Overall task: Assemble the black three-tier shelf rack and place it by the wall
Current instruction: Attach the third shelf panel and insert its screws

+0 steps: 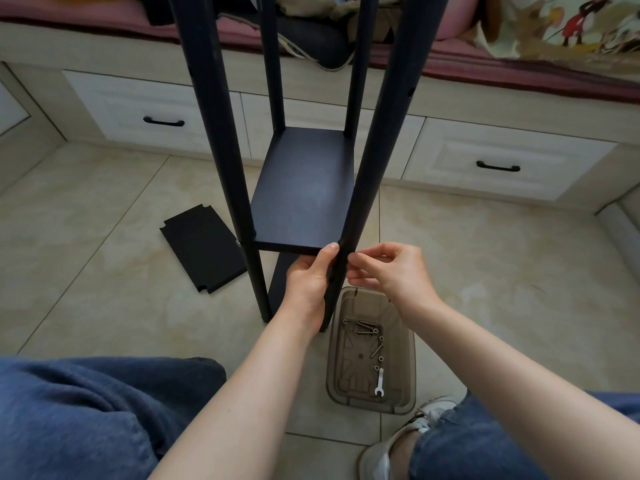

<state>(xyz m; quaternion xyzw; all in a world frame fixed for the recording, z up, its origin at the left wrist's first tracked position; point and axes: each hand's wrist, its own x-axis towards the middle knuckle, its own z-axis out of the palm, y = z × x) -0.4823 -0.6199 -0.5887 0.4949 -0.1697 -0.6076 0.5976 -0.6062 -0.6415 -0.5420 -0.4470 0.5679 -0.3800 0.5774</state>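
Two hands work the rack's near right post, centre frame: left hand grips it just under the shelf corner, right hand pinches a small part, hidden, against its right side; post stands upright

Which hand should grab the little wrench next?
Probably the right hand: it hangs nearer the tray holding the wrench, while the left hand grips the pole steady.
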